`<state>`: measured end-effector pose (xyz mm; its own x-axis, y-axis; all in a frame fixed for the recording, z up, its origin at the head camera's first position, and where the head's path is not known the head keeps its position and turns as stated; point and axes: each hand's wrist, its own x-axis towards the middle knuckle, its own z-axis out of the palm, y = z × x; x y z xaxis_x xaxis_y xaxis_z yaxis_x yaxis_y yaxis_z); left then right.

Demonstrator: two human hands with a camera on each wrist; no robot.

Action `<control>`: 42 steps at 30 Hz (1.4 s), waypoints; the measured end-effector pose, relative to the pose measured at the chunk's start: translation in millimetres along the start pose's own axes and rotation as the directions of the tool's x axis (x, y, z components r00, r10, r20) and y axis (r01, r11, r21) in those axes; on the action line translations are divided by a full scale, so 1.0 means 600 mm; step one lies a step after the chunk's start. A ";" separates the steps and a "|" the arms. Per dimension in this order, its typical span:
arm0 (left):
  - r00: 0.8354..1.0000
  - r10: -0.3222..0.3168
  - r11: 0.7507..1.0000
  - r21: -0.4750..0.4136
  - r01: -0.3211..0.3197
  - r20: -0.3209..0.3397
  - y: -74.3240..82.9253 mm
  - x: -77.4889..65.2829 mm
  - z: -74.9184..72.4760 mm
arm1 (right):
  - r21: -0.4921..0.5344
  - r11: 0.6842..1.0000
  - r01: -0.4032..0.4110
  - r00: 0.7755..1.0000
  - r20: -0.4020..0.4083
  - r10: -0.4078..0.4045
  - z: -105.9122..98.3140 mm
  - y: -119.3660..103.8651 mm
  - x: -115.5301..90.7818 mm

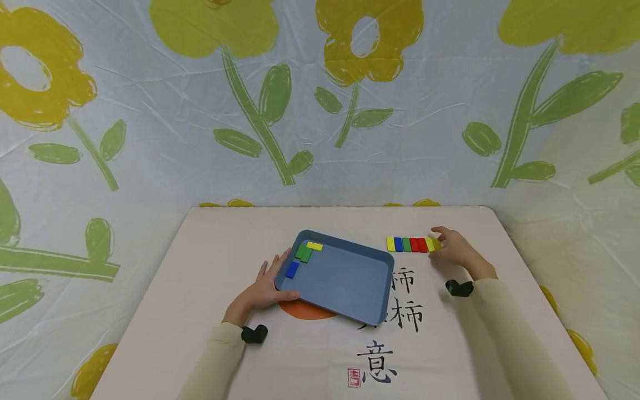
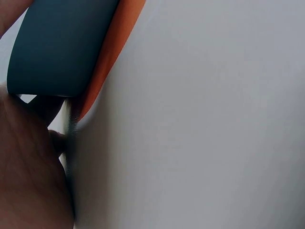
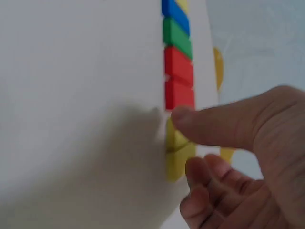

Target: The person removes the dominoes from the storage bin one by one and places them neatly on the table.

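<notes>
A blue-grey tray point(image 1: 345, 283) lies at a slant in the middle of the table. My left hand point(image 1: 262, 289) holds its near-left corner, thumb over the rim and fingers along the outer side; the left wrist view shows the tray's wall point(image 2: 62, 47) against the palm. Inside the tray lie green tiles point(image 1: 304, 253), a yellow tile point(image 1: 314, 246) and a blue tile point(image 1: 293, 270). My right hand point(image 1: 457, 250) is at the right end of a row of coloured tiles. Its thumb reaches over the yellow tiles point(image 3: 177, 160), with the curled fingers beside them, apart from the thumb.
The row continues leftward with red tiles point(image 3: 179, 64), a green tile point(image 3: 177, 38) and a blue tile point(image 3: 175, 16), then another yellow tile point(image 1: 391, 244). Black brush characters point(image 1: 377, 361) and an orange shape point(image 1: 305, 311) are printed on the tabletop. A flowered cloth point(image 1: 400, 155) hangs behind.
</notes>
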<state>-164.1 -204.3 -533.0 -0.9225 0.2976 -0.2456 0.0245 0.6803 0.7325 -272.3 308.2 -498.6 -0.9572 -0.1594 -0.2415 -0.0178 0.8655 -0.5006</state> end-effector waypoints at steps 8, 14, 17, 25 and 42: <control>1.000 0.011 1.000 -0.005 -0.011 0.001 -0.001 0.001 0.000 | -0.022 0.996 0.081 0.994 -0.070 -0.082 -0.009 -0.064 -0.001; 1.000 -0.005 1.000 -0.002 0.005 0.000 0.001 -0.001 -0.001 | 0.016 0.983 0.184 0.981 -0.068 -0.183 -0.005 -0.118 0.008; 1.000 -0.009 1.000 0.002 0.009 -0.001 0.001 -0.002 -0.001 | 0.039 0.971 0.237 0.970 -0.058 -0.235 0.003 -0.153 0.008; 1.000 -0.007 1.000 -0.004 0.007 -0.004 0.001 -0.001 0.000 | 0.059 0.934 0.353 0.936 -0.033 -0.351 0.050 -0.240 0.011; 1.000 0.007 0.999 0.035 -0.007 -0.001 -0.001 0.002 0.000 | 0.108 0.866 0.489 0.867 0.053 -0.496 0.154 -0.358 0.012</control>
<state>-165.2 -204.2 -534.0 -0.9226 0.3018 -0.2404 0.0440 0.7012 0.7116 -248.6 77.4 -469.8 -0.8054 -0.5927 -0.0047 -0.4524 0.6199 -0.6411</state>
